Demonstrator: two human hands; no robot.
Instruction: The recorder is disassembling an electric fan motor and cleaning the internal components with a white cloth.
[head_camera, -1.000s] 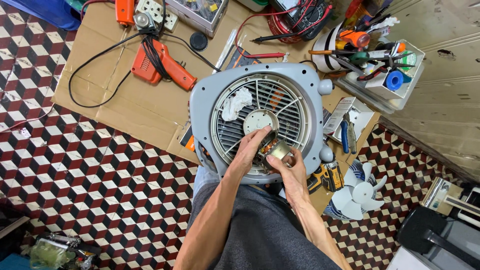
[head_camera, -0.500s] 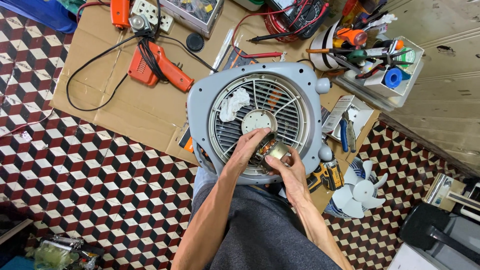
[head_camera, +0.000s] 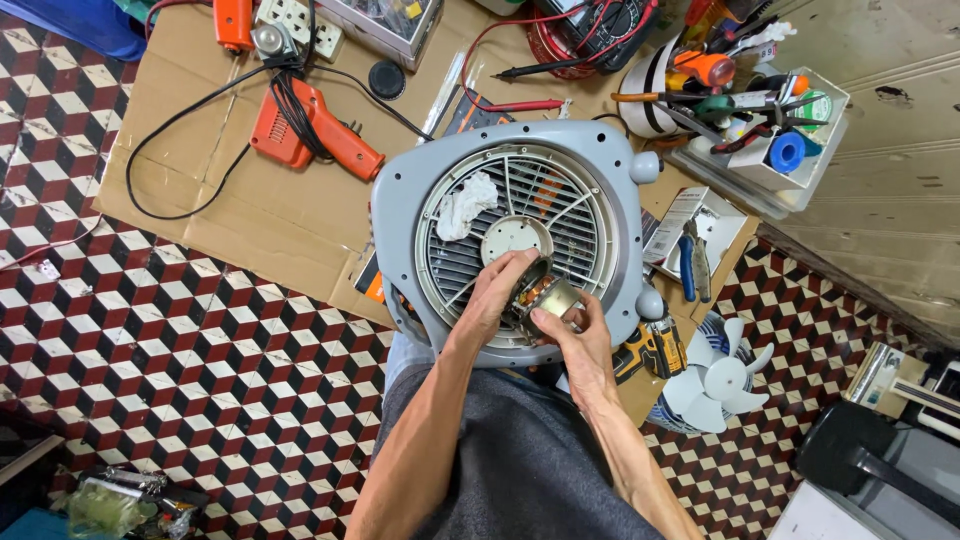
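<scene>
A grey box-fan housing (head_camera: 400, 200) lies flat on cardboard, its round grille up. A crumpled white cloth (head_camera: 465, 205) rests on the grille, and a round hub (head_camera: 515, 238) sits at its centre. Both hands hold a small electric motor (head_camera: 543, 294) with copper windings over the lower part of the grille. My left hand (head_camera: 495, 295) grips the motor from the left side. My right hand (head_camera: 572, 335) supports it from below and the right, thumb on its casing.
An orange soldering gun (head_camera: 315, 125) with a black cord lies left of the fan. A tool tray (head_camera: 760, 120) stands at the upper right, blue-handled pliers (head_camera: 690, 262) beside it. A white fan blade (head_camera: 722, 375) and a yellow drill (head_camera: 655, 345) lie at the right on the checkered floor.
The hands stay on the motor over the grille, turning it only slightly. The view has shifted a little.
</scene>
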